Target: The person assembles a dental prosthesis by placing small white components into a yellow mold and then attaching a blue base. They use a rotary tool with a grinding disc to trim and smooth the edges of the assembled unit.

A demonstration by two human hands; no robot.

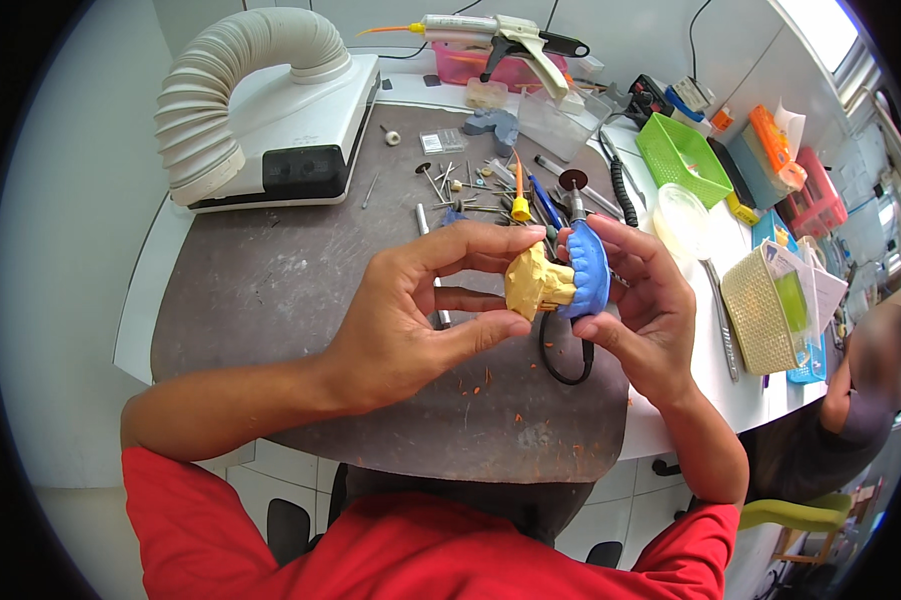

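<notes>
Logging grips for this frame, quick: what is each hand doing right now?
Left hand: closed on the yellow dental cast.
Right hand: closed on the blue impression tray.

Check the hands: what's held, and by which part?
Left hand pinches the yellow plaster dental cast by its left side; right hand grips the blue impression tray by its outer curve.

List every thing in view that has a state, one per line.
yellow dental cast: held in left hand, pressed against blue mould
blue mould: gripped by right hand
dispensing gun: lying flat on pink tray
green basket: upright, looks empty
suction hose: curved over the extractor unit
</notes>
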